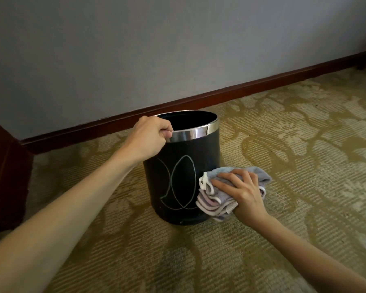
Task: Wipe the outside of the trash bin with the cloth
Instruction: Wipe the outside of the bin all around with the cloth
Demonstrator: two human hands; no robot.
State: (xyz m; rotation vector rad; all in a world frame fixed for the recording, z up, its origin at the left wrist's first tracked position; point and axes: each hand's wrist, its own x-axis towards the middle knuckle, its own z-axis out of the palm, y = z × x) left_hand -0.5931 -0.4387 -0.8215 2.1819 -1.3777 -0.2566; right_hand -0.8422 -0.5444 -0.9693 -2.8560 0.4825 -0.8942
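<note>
Grip status: the left hand [150, 136] is closed on the metal rim [190, 134] of the trash bin [182, 178], steadying it. The right hand [243, 193] presses a bunched cloth [216, 199] flat against the bin's lower right side. The bin stands upright on the carpet [294, 144] at frame centre, near the baseboard [262, 83]. Step in hand appears to be wiping the side wall. The next move probably calls for sweeping the cloth around the wall while the rim hold resists tipping or turning.

Matt black trash bin [182, 176], glossy metal rim [190, 134], soft cloth [216, 199].
</note>
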